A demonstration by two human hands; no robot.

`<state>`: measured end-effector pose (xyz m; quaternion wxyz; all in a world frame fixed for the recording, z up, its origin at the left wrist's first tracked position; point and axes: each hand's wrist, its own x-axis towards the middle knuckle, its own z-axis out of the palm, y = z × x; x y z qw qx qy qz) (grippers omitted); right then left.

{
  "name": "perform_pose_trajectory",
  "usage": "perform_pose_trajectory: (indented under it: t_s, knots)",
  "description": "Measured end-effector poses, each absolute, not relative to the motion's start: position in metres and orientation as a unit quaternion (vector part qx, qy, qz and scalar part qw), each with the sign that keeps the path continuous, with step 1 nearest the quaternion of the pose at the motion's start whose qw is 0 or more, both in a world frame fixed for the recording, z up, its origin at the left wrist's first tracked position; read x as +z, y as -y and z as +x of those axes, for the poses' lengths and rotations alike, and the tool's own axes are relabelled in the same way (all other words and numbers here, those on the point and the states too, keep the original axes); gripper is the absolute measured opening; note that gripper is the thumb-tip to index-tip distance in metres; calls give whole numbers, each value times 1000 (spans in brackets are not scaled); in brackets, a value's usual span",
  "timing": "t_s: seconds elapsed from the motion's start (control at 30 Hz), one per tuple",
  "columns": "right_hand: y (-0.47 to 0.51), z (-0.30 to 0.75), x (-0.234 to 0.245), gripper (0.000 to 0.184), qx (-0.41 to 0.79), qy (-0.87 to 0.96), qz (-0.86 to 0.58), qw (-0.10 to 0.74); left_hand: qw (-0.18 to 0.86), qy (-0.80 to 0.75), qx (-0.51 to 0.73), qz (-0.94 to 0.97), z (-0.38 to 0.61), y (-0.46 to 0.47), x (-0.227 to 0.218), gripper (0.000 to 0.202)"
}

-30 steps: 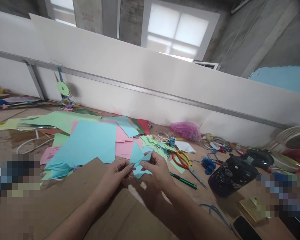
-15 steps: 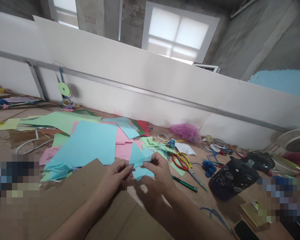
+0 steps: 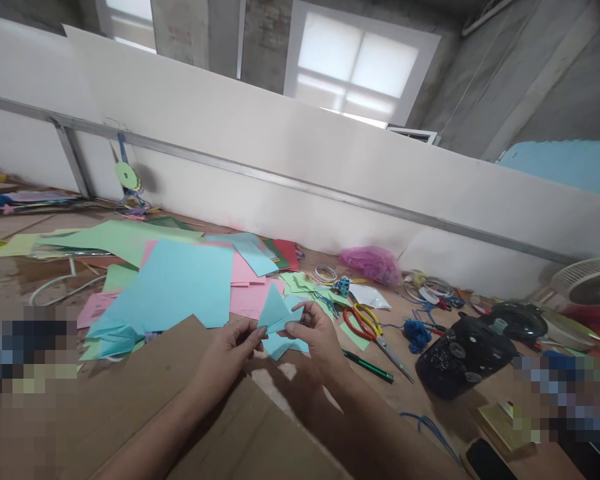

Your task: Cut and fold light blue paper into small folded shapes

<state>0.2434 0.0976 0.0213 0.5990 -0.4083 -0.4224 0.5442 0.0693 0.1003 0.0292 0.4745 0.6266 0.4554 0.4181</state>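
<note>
Both of my hands pinch a small folded piece of light blue paper (image 3: pixel 274 313) above the wooden table (image 3: pixel 10 273). My left hand (image 3: pixel 230 352) grips its left lower edge with the fingertips. The right side is held by my right hand (image 3: pixel 316 335) between thumb and fingers. More light blue scraps (image 3: pixel 286 345) lie just under the hands. A brown cardboard sheet (image 3: pixel 145 380) lies under my left forearm.
Blue, pink and green paper sheets (image 3: pixel 180 280) spread at left. Red-and-yellow scissors (image 3: pixel 369 325), a green pen (image 3: pixel 369 366), blue yarn (image 3: pixel 418 332), a pink bag (image 3: pixel 371 261) and a black device (image 3: pixel 463 353) lie at right. A white partition (image 3: pixel 280 173) backs the table; a fan (image 3: pixel 587 280) stands far right.
The hands and the folded blue paper stay nearly in place; the fingers have shifted slightly along the fold. The view has drifted a little.
</note>
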Motion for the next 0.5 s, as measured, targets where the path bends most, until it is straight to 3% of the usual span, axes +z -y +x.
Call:
perform_pose_trajectory:
  t_s: [0.1, 0.23, 0.5]
  knots:
    - [-96, 244, 22, 47, 576, 424, -415, 563, 466, -449, 413, 641, 69, -101, 29, 34]
    - [-94, 243, 21, 39, 590, 414, -441, 535, 459, -429, 395, 670, 69, -102, 26, 34]
    - [-99, 248, 21, 31, 530, 447, -443, 569, 494, -434, 385, 648, 64, -103, 25, 38]
